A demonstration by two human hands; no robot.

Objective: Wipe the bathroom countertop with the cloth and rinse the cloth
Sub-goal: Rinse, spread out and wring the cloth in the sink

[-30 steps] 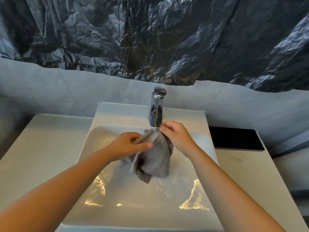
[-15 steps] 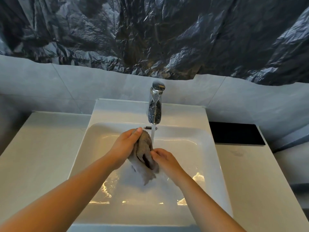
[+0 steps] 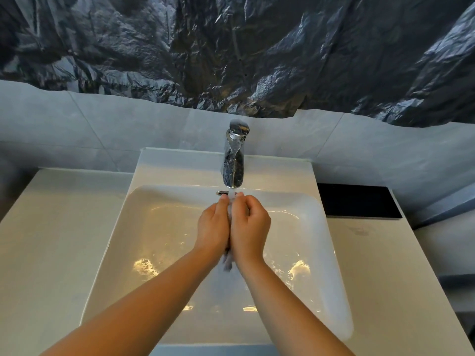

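Observation:
Over the white sink basin (image 3: 164,227), my left hand (image 3: 213,227) and my right hand (image 3: 249,227) are pressed together under the chrome tap (image 3: 234,160). The grey cloth (image 3: 228,263) is squeezed between my palms. Only a small blurred bit of it shows below my wrists. The fingers of both hands curl round it. Water runs from the tap onto my fingertips. The pale countertop (image 3: 59,227) lies on both sides of the basin.
A black flat slab (image 3: 357,201) sits on the counter at the right, against the grey tiled wall (image 3: 102,129). Crumpled black plastic sheeting (image 3: 231,47) covers the wall above the tap. Water shimmers in the basin's bottom.
The cloth hung spread out between my hands, then got bunched up. Now both hands have closed together on it under the running water, hiding almost all of it.

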